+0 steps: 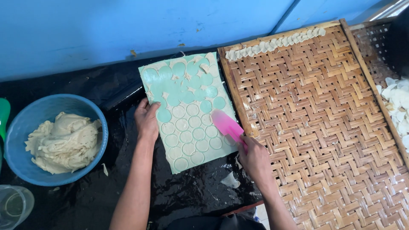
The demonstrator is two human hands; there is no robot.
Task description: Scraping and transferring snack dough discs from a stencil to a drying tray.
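A teal cutting mat lies on the black plastic-covered surface, covered by a thin dough sheet cut into several circles; the upper circles have been lifted out, the lower ones still hold dough. My left hand presses on the mat's left edge, fingers flat. My right hand grips the handle of a pink scraper, whose blade rests on the mat's right side among the cut circles.
A blue bowl holding a lump of dough sits at the left. A woven bamboo tray at the right carries a row of folded dough pieces along its far rim. A clear cup stands bottom left.
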